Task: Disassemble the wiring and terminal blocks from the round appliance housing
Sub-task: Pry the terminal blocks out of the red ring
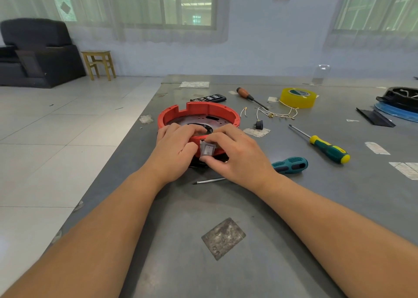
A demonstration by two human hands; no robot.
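The gray metal table is flat and scuffed. On it sits the round red plastic housing (a ring with a notched rim). Three screwdrivers lie to the right of the housing. At its near wall, the left hand and right hand curl their fingers around a small gray square switch.

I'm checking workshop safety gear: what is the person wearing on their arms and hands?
Nothing visible: the left hand and right hand are bare, no gloves, rings or watch, and both forearms are uncovered with no sleeves in view.
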